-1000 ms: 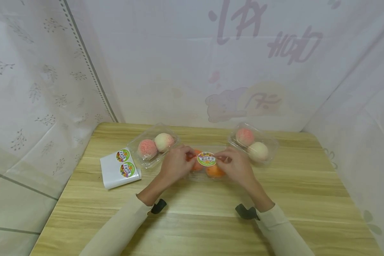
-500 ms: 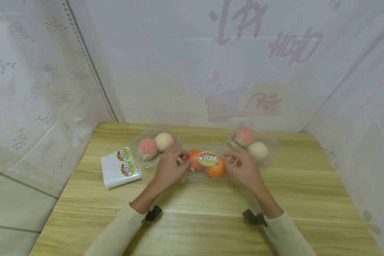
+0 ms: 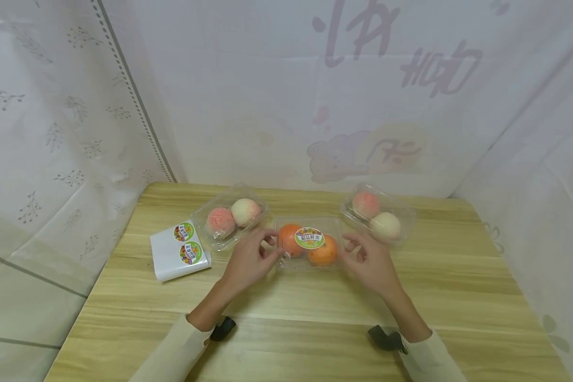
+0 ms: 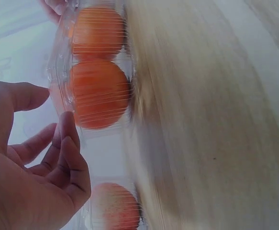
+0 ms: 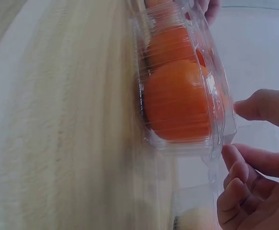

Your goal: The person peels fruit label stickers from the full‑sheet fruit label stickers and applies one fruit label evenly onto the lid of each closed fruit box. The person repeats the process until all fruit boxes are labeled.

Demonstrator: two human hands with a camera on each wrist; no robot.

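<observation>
A clear plastic clamshell box [image 3: 331, 225] holds two orange fruits, an orange fruit [image 3: 288, 241] at left and another [image 3: 322, 250] at right. On its lid lies an oval printed sticker [image 3: 309, 238]. My left hand [image 3: 250, 257] is at the box's left end, its fingertips at the lid edge. At the opposite end is my right hand [image 3: 372, 260], fingertips at the rim corner. Both hands have thumb and forefinger apart, the other fingers loosely bent. In both wrist views the box [image 4: 65, 62] rests on the table.
Behind, to the left, stands a clear box [image 3: 210, 204] with two pink-and-cream peaches. A similar box [image 3: 403, 217] is behind to the right. A white sticker sheet [image 3: 167, 257] with two oval stickers lies at left on the wooden table [image 3: 286, 329]. Patterned curtains [image 3: 267, 106] surround it.
Both hands have drawn apart, from the sticker on the lid out to the ends of the box. The sticker, earlier between the fingers, now lies uncovered on the lid.
</observation>
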